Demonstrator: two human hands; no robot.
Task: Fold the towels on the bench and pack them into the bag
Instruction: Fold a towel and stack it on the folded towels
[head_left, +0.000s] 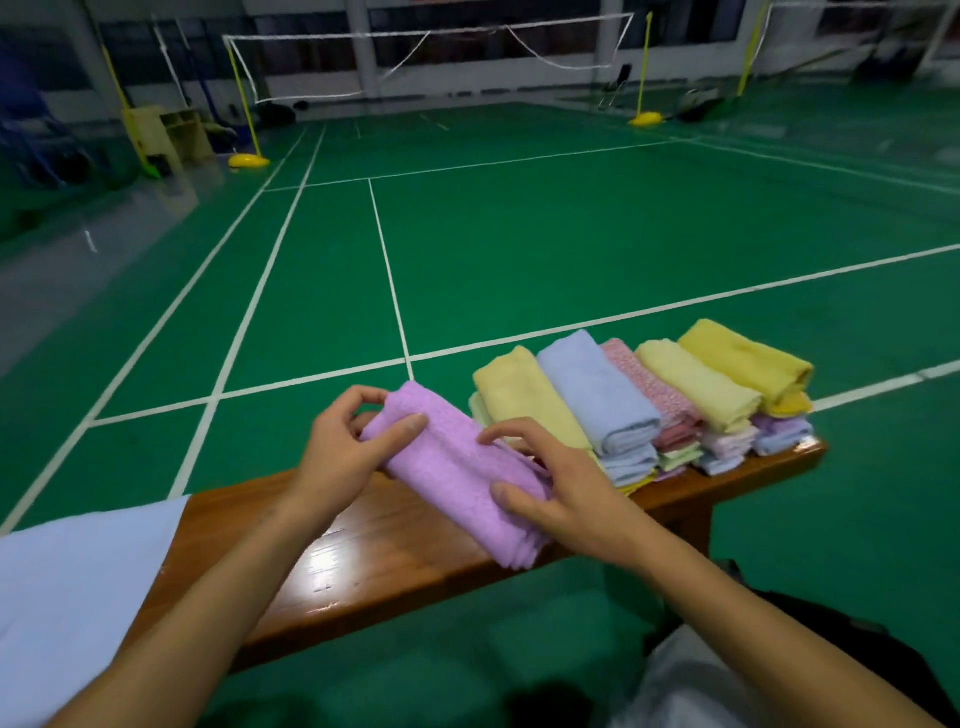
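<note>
Head view: both hands (343, 447) on purple towel (457, 467)

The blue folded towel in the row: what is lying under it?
Under the blue towel lie more folded towels: another blue one, then a yellow edge, on the bench. Only their near ends show; the rest is covered.
</note>
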